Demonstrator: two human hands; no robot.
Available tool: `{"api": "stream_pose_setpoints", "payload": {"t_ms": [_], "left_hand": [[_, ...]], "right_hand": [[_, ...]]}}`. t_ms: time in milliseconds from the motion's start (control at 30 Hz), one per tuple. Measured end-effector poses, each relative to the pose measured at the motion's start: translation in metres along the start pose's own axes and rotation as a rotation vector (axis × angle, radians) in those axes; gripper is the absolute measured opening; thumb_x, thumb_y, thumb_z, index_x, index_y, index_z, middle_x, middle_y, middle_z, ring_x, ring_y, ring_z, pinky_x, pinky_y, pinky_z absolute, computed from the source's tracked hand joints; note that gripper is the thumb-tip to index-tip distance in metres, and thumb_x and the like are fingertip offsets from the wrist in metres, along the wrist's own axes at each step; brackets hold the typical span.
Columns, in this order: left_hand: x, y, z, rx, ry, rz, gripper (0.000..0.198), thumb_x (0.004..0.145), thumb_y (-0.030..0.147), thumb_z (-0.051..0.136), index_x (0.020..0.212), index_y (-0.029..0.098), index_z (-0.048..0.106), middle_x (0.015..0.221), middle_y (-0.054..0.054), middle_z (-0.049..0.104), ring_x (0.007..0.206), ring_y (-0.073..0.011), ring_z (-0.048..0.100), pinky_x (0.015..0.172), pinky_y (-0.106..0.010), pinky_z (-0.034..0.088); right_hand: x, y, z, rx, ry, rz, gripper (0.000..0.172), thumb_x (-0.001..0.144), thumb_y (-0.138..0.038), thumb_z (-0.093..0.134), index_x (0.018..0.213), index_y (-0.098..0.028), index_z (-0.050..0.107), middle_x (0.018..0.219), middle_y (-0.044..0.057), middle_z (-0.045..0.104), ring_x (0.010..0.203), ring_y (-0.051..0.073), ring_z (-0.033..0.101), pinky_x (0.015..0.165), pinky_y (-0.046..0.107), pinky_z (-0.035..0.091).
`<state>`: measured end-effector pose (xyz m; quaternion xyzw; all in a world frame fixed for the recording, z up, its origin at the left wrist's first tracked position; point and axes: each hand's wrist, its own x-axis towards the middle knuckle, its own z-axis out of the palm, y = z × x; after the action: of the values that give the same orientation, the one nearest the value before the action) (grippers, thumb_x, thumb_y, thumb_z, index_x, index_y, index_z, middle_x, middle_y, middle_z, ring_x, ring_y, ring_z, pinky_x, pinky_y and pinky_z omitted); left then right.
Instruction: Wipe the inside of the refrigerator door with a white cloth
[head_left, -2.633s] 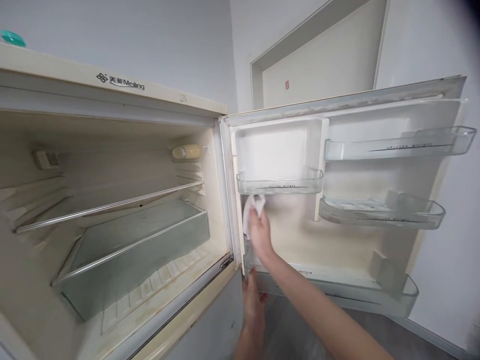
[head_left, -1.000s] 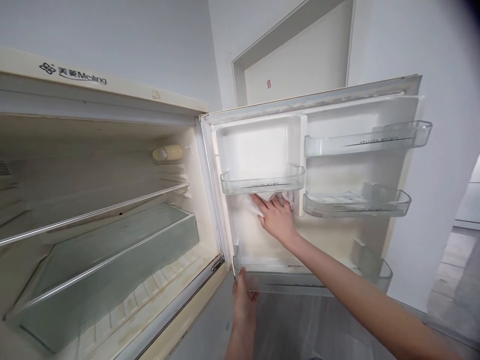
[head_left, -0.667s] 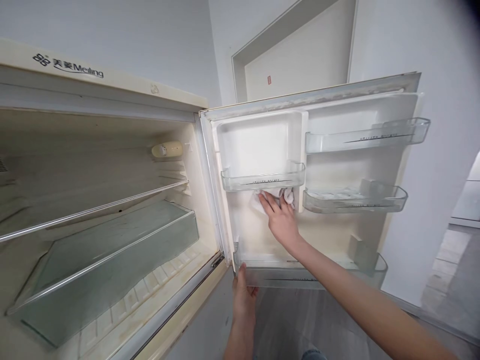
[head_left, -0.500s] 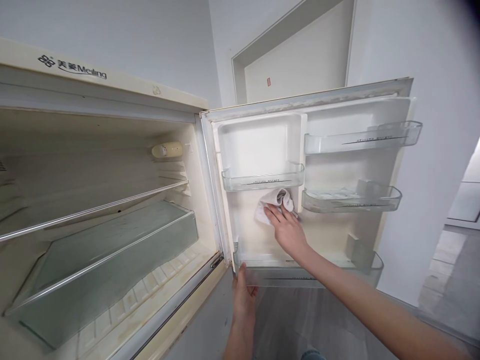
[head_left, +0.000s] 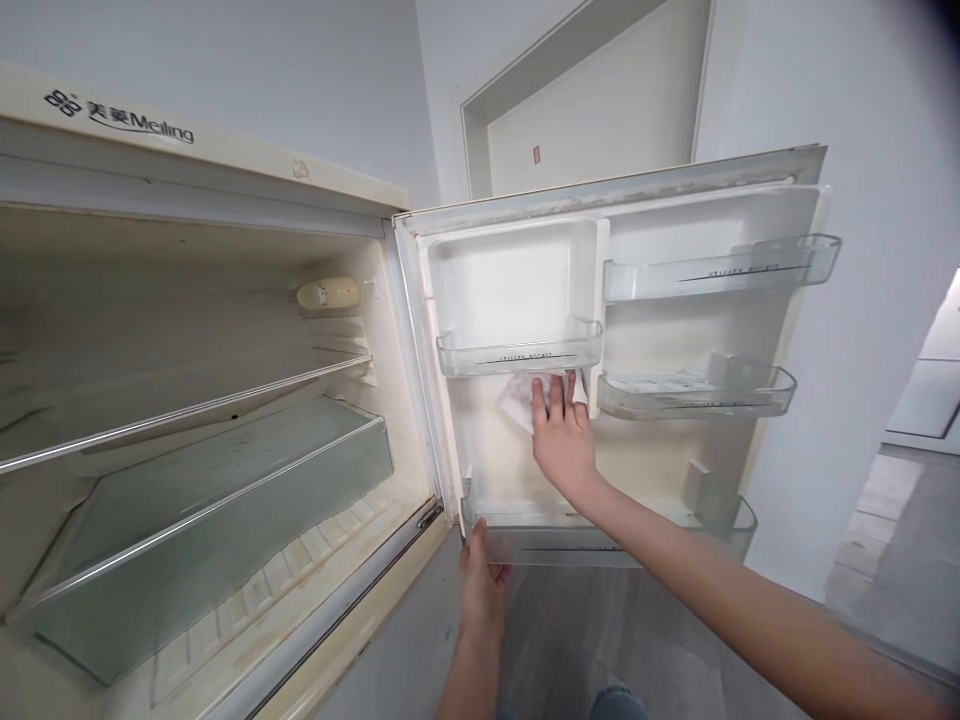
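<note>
My right hand [head_left: 566, 440] presses a white cloth [head_left: 516, 402] against the inner panel of the open refrigerator door [head_left: 487, 455], just below the upper left door bin [head_left: 517, 357]. Its fingers are stretched over the cloth and hide part of it. At the lower left corner of the door, my left hand [head_left: 484, 580] grips the bottom of the door, with its thumb up at the long bottom bin [head_left: 555, 545] and its fingers partly hidden underneath.
To the left stands the refrigerator compartment, with a glass shelf [head_left: 187, 410], a greenish clear drawer [head_left: 240, 520] and a yellowish lamp housing [head_left: 330, 293]. Two more bins, the upper right bin [head_left: 675, 285] and middle right bin [head_left: 690, 402], project from the door. A wall [head_left: 840, 300] rises behind it.
My right hand has moved up slightly with the cloth, its fingers now straighter and pointing upward beneath the upper left bin. My left hand keeps its hold; the view has shifted slightly.
</note>
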<state>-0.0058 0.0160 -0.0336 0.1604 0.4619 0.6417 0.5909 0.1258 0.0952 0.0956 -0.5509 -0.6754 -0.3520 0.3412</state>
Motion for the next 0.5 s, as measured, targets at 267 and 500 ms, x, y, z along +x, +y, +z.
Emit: {"api": "stream_pose_setpoints", "payload": {"t_ms": [267, 500], "left_hand": [[-0.002, 0.003, 0.004, -0.001, 0.019, -0.001, 0.058, 0.066, 0.060, 0.060, 0.113, 0.026, 0.053, 0.127, -0.008, 0.061, 0.111, -0.0259, 0.058, 0.092, -0.039, 0.044], [0.000, 0.001, 0.000, -0.014, 0.013, -0.002, 0.059, 0.066, 0.059, 0.061, 0.114, 0.027, 0.052, 0.125, -0.007, 0.063, 0.106, -0.0239, 0.062, 0.090, -0.037, 0.046]], "right_hand": [[0.007, 0.005, -0.012, -0.075, 0.019, -0.042, 0.050, 0.088, -0.005, 0.037, 0.136, 0.000, 0.042, 0.135, 0.032, 0.042, 0.131, 0.039, 0.035, 0.102, 0.049, 0.034], [-0.024, 0.011, -0.029, -0.049, -0.008, -0.116, 0.048, 0.084, -0.003, 0.040, 0.132, 0.001, 0.048, 0.143, 0.031, 0.028, 0.138, 0.037, 0.018, 0.105, 0.052, 0.031]]}}
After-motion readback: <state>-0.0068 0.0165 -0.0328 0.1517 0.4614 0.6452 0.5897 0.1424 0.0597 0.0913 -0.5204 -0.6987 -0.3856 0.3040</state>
